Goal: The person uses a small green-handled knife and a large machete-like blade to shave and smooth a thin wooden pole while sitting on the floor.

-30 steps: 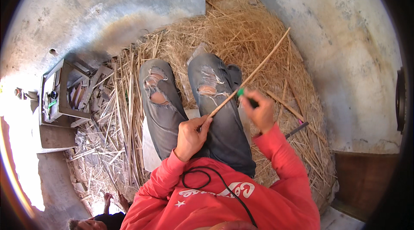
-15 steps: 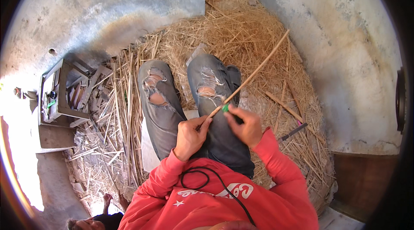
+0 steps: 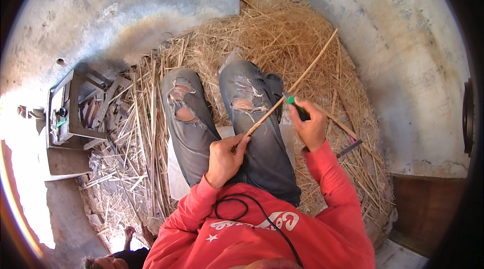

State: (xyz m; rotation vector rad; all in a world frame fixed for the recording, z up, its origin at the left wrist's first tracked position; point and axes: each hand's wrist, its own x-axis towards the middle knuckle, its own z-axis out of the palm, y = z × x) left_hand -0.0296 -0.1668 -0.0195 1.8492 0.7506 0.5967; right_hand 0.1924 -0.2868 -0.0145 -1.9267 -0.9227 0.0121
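A long, thin bamboo stick point(image 3: 313, 65) slants from my lap up to the right, over my right thigh. Its near end is pinched between the thumb and fingers of my left hand point(image 3: 225, 160). My right hand point(image 3: 310, 129) is closed around a green-handled tool point(image 3: 303, 113). The small greyish tip of that tool meets the stick about midway along; its exact shape is too small to make out. Both forearms are in red sleeves, and my knees in torn grey jeans point(image 3: 191, 117) lie beneath the stick.
Straw and shavings point(image 3: 282, 32) cover the floor ahead. Long split strips point(image 3: 146, 117) lie to my left, beside a wooden frame point(image 3: 75, 112) with scraps inside. A dark flat bar point(image 3: 349, 149) lies at right. Walls rise on both sides; another person point(image 3: 118, 259) is at lower left.
My right hand has moved up and outward along the stick with the green-handled tool, away from my left hand. The left hand keeps its hold, nearly in place.
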